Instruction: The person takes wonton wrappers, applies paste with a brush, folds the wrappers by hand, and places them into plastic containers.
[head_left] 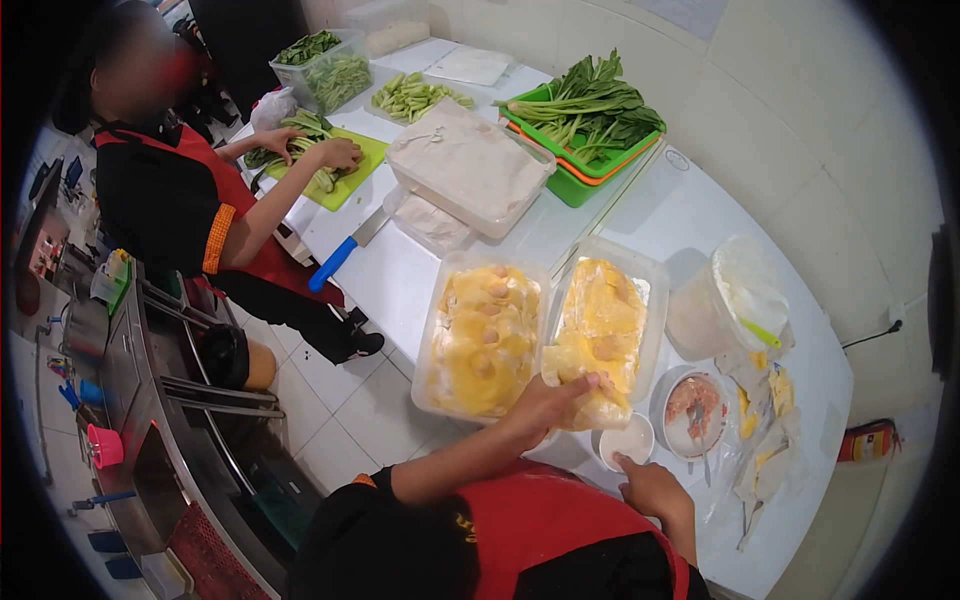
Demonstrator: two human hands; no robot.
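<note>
My left hand (pixel 555 408) is closed on thin yellow dough wrappers (pixel 603 408), held over the near end of the right-hand plastic tub. My right hand (pixel 655 488) has its index finger stretched out to a small white bowl (pixel 628 443) with pale contents, the fingertip at its near rim. Beside that bowl stands a larger bowl of pink minced filling (pixel 694 402) with a spoon in it. More yellow dough sheets (pixel 605 305) lie in the right tub. The left tub (pixel 430 375) holds plump yellow dumplings with pinkish spots.
A co-worker's hands (pixel 335 155) handle greens on a green cutting board (pixel 375 157). A blue-handled knife (pixel 335 262) lies at the table edge. Stacked baskets of leafy greens (pixel 585 190), a covered tub (pixel 470 160), a white bucket (pixel 700 310) and plastic wrapping (pixel 765 455) surround the work.
</note>
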